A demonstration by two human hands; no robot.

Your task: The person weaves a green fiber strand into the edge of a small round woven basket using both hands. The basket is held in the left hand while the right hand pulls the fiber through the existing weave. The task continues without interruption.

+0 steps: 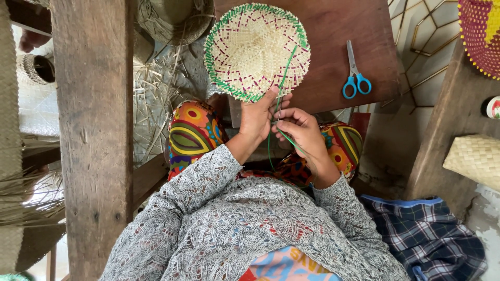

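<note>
Woven round mat [255, 49], pale straw with one green-stitched rim, lies tilted over the near-left corner of the dark wooden counter [338, 31], its lower edge hanging off toward the person. One left hand [259, 117] closes its grip on that lower edge, thumb on top. One right hand [302, 130], just beside it, pinches one thin green strand [285, 70]. The strand's long axis runs steeply up and slightly right from the fingers across the mat's face, while its loose end loops down between the wrists. One pair of blue-handled scissors [355, 73] lies near the counter's right edge, blades pointing away.
</note>
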